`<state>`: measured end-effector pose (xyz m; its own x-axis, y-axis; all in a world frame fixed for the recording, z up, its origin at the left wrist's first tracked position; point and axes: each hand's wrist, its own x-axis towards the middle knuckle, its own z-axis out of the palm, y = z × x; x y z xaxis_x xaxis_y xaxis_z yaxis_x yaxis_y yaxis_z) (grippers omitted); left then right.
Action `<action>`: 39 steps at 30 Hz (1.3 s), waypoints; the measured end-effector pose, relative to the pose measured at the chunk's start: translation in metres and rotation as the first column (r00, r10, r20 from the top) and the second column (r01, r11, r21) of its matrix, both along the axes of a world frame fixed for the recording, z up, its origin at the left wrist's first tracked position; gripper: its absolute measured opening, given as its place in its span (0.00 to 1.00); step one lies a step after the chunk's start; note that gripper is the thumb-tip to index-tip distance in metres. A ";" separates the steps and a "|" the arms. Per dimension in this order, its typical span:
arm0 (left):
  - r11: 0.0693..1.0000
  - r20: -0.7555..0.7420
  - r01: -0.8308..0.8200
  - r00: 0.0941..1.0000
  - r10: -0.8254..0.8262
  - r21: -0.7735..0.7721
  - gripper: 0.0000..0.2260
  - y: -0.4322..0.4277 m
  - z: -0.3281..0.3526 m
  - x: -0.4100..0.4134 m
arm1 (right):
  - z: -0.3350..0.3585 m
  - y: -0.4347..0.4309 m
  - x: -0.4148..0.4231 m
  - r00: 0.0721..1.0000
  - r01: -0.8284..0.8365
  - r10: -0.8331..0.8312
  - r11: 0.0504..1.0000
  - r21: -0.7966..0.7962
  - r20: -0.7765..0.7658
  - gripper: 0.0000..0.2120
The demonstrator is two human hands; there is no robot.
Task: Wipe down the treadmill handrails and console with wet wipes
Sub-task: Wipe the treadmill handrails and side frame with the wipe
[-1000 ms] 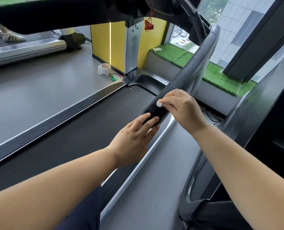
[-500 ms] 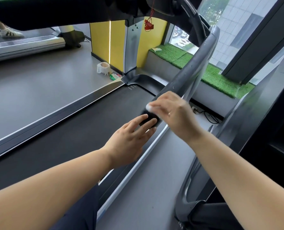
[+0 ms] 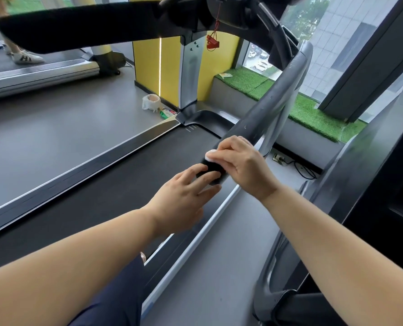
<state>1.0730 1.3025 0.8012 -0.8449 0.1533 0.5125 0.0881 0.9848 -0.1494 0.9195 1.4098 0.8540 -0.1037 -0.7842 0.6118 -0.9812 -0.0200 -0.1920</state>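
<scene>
The treadmill's right handrail (image 3: 273, 109) runs down from the console toward me, grey with a black end. My right hand (image 3: 240, 163) curls over that black end and holds a small white wet wipe (image 3: 211, 154) against it; only a bit of the wipe shows past my fingers. My left hand (image 3: 184, 198) lies just under the rail's tip, its straight fingers touching the underside. The left handrail (image 3: 78, 27) crosses the top of the view as a long black padded bar. The console is mostly cut off at the top edge.
The black running belt (image 3: 115, 184) lies below my hands, edged by grey side rails. A white tape roll (image 3: 150, 102) and a small green packet (image 3: 166, 112) sit on the floor by the yellow pillar. A red safety clip (image 3: 212, 43) hangs from the console. Someone's feet stand on another treadmill (image 3: 38, 71) at the far left.
My right hand slid the wipe down the rail from the grey part onto the black end. My left hand stayed under the tip.
</scene>
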 end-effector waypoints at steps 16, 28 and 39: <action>0.988 0.118 -0.148 0.981 0.153 -0.053 0.24 0.020 0.012 0.000 | 0.010 0.000 -0.038 0.975 0.180 -0.176 0.984 -0.016 0.137 0.05; 0.989 -0.008 -0.145 0.989 0.145 0.037 0.23 0.021 0.024 -0.020 | 0.009 0.000 -0.043 0.990 0.118 -0.117 0.993 -0.017 0.076 0.06; 0.997 -0.135 -0.037 0.990 0.046 0.066 0.18 0.014 0.032 -0.047 | 0.013 -0.003 -0.033 0.993 -0.004 -0.005 0.997 0.075 0.117 0.05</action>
